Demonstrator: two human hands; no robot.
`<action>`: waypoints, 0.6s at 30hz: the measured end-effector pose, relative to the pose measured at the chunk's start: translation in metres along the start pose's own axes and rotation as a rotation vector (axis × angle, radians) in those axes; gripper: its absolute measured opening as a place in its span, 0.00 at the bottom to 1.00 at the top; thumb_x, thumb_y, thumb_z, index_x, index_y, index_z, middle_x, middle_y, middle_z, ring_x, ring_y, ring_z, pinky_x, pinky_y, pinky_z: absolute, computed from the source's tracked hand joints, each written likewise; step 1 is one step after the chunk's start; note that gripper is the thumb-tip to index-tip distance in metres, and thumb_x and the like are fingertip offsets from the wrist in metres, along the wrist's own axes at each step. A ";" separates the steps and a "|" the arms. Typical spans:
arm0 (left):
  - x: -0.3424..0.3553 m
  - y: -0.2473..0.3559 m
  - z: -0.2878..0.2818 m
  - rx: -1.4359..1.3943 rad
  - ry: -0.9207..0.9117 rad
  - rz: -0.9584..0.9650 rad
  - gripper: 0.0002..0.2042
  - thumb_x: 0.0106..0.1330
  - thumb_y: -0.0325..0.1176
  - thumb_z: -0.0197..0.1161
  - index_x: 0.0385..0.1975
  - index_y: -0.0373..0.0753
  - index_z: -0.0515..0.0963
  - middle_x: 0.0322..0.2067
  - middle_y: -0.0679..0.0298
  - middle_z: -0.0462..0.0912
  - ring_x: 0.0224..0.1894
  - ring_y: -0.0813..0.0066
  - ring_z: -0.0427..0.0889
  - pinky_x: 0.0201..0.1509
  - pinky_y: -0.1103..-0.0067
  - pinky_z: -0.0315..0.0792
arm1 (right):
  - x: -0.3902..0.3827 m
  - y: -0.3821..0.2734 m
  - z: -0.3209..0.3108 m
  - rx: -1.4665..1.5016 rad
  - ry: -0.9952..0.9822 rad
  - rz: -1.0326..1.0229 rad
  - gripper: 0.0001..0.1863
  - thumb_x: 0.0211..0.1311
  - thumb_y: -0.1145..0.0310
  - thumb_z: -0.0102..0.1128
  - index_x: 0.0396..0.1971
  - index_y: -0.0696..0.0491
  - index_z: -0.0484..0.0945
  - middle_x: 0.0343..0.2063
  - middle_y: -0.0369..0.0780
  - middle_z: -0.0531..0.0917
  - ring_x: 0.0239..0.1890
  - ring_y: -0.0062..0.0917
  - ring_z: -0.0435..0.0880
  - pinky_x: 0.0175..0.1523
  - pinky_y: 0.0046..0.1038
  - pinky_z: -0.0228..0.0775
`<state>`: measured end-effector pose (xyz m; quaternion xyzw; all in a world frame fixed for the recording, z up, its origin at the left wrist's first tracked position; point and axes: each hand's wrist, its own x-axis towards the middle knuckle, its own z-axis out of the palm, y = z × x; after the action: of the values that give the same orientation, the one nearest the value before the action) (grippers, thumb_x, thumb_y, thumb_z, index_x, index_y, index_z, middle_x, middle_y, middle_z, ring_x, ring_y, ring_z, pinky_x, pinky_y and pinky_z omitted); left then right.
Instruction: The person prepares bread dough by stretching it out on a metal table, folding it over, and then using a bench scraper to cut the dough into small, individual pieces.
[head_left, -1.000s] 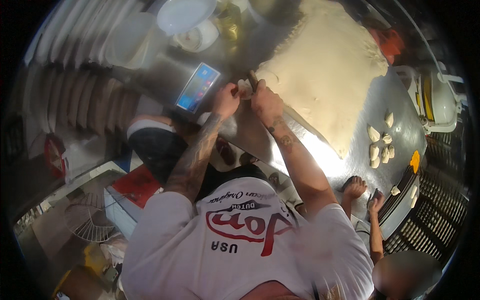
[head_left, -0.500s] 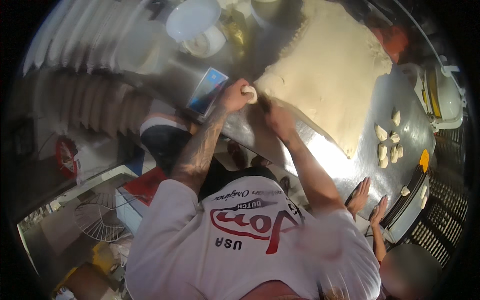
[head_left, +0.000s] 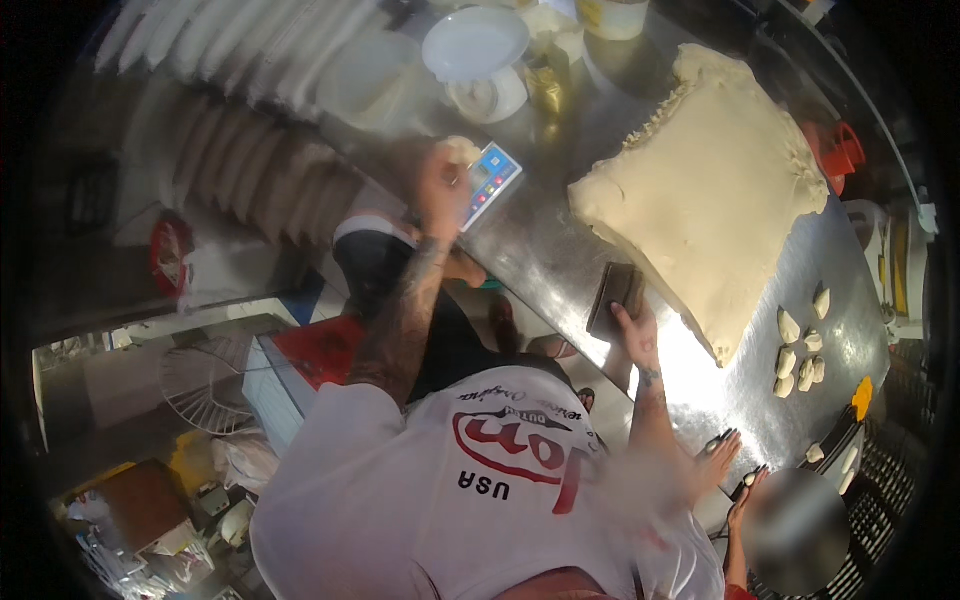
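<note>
A large pale slab of dough (head_left: 710, 200) covers much of the metal table (head_left: 540, 250). At its left, my left hand (head_left: 440, 200), somewhat blurred, grips a small piece of dough (head_left: 461, 150) beside a flat device with a lit blue screen (head_left: 492, 184). My right hand (head_left: 637, 332) is closed around a dark, flat dough scraper (head_left: 610, 300), held near the table edge, apart from the slab. Several small cut dough pieces (head_left: 788, 358) lie right of the slab.
Another person's hands (head_left: 716, 460) lie on the table's lower right, near small dough pieces. A white bowl (head_left: 475, 45) stands at the far side, beside a tub (head_left: 612, 18). Stacked white trays (head_left: 240, 40) fill the left; a red container (head_left: 840, 148) stands far right.
My left hand has carried the dough piece from the slab's corner leftward to the lit screen. The right hand has drawn back from the slab with the scraper. The view has shifted.
</note>
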<state>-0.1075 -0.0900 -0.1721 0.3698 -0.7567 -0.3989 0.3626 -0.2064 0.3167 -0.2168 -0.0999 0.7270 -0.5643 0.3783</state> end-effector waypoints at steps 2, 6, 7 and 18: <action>-0.041 0.015 0.040 0.040 -0.312 -0.033 0.16 0.67 0.32 0.67 0.54 0.39 0.80 0.45 0.57 0.85 0.50 0.61 0.84 0.60 0.68 0.74 | 0.002 0.013 -0.003 0.024 0.011 -0.014 0.27 0.69 0.69 0.64 0.63 0.65 0.72 0.56 0.46 0.83 0.58 0.29 0.81 0.64 0.29 0.70; -0.077 0.001 0.124 -0.012 -0.486 0.135 0.21 0.72 0.32 0.60 0.63 0.37 0.74 0.59 0.49 0.78 0.62 0.51 0.77 0.67 0.64 0.70 | 0.006 0.024 -0.003 0.003 0.022 -0.007 0.27 0.69 0.69 0.66 0.64 0.63 0.72 0.56 0.46 0.84 0.58 0.29 0.82 0.64 0.30 0.71; -0.077 -0.001 0.138 0.009 -0.533 0.119 0.21 0.72 0.33 0.61 0.64 0.37 0.73 0.60 0.49 0.77 0.63 0.51 0.77 0.67 0.63 0.70 | 0.008 0.020 -0.001 0.062 0.030 -0.031 0.28 0.68 0.68 0.66 0.64 0.63 0.72 0.55 0.46 0.84 0.58 0.30 0.82 0.64 0.30 0.72; -0.072 -0.002 0.119 0.074 -0.501 -0.075 0.14 0.67 0.30 0.66 0.52 0.39 0.84 0.44 0.58 0.89 0.49 0.60 0.88 0.54 0.71 0.80 | 0.067 -0.092 0.054 -0.463 0.067 -0.265 0.25 0.66 0.64 0.66 0.59 0.59 0.76 0.44 0.53 0.87 0.46 0.44 0.88 0.52 0.39 0.77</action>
<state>-0.1742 0.0104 -0.2415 0.3003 -0.8227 -0.4634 0.1350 -0.2426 0.2069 -0.1679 -0.2592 0.8293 -0.4307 0.2439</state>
